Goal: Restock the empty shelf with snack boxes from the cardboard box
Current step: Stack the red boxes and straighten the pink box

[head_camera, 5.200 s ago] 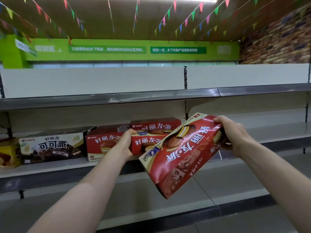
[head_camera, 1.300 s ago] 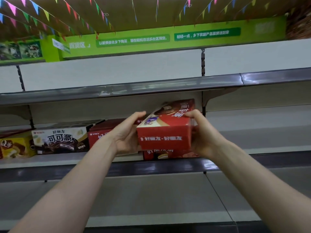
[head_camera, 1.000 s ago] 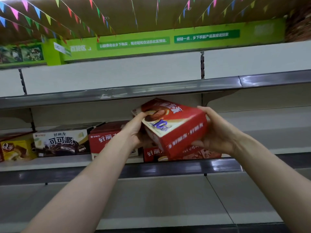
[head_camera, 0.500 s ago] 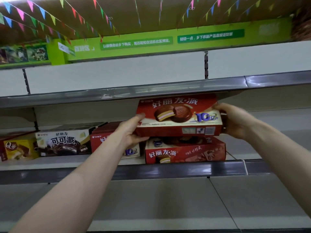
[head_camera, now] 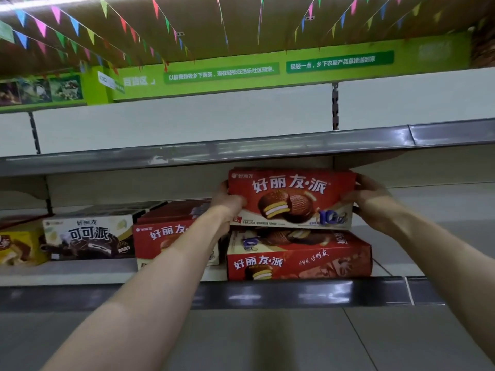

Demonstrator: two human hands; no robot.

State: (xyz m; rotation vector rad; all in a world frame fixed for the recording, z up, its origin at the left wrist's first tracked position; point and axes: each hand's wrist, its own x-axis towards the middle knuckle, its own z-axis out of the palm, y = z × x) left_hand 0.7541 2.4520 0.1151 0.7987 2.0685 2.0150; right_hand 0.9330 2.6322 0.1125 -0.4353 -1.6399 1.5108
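Note:
A red snack box [head_camera: 292, 198] with a chocolate pie picture stands on its long edge atop a flat red snack box [head_camera: 298, 257] on the middle shelf [head_camera: 267, 293]. My left hand [head_camera: 227, 202] grips its left end and my right hand [head_camera: 372, 202] grips its right end. Another red snack box [head_camera: 163, 236] stands to the left, partly hidden by my left forearm. The cardboard box is out of view.
A white and brown cocoa pie box [head_camera: 88, 235] and a yellow box [head_camera: 18, 246] stand further left on the same shelf. The upper shelf edge [head_camera: 241, 149] runs just above the held box. A lower shelf [head_camera: 267, 338] extends below. Bare shelf space lies to the right.
The held red box turned from end-on to face forward, rose, and moved back onto the flat red box. Both hands stayed on its ends.

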